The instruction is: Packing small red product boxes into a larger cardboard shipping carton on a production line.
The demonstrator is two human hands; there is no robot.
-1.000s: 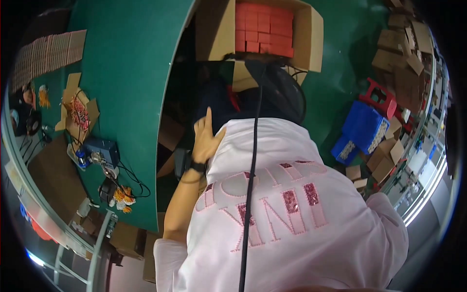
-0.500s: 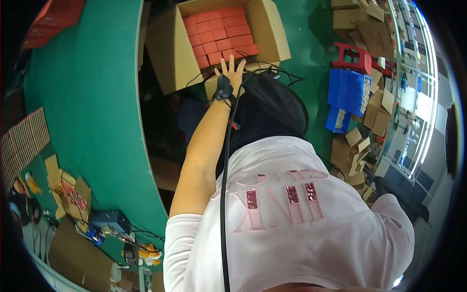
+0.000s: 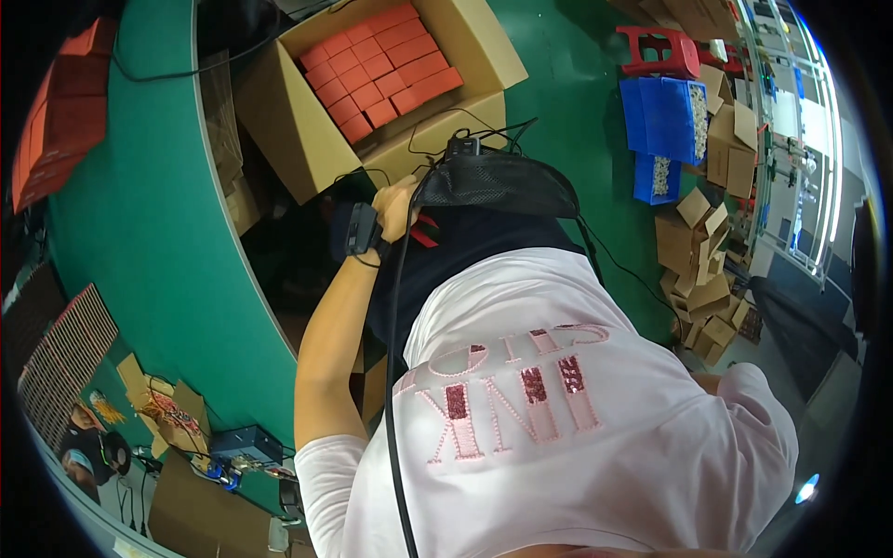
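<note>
My left hand [image 3: 398,206], with a black device strapped at the wrist, is closed at the left edge of a black mesh bag [image 3: 498,184] on my lap. Its fingertips are partly hidden by the bag and a black cable. On top of the bag lies a small black box-shaped device [image 3: 462,147] with thin cables. Just beyond is an open cardboard box [image 3: 288,135] packed with rows of small red boxes [image 3: 377,65]. My right hand is out of sight; only the right sleeve shows.
A green table [image 3: 167,232] runs along my left, with stacked red boxes [image 3: 70,116] at its far end. To the right stand a red stool [image 3: 659,51], blue bins [image 3: 662,116] and several open cartons [image 3: 693,237]. Another person [image 3: 88,451] is at the lower left.
My left hand has drawn back from the red boxes and its spread fingers have closed at the mesh bag. The bag has shifted and folded. My view has turned somewhat.
</note>
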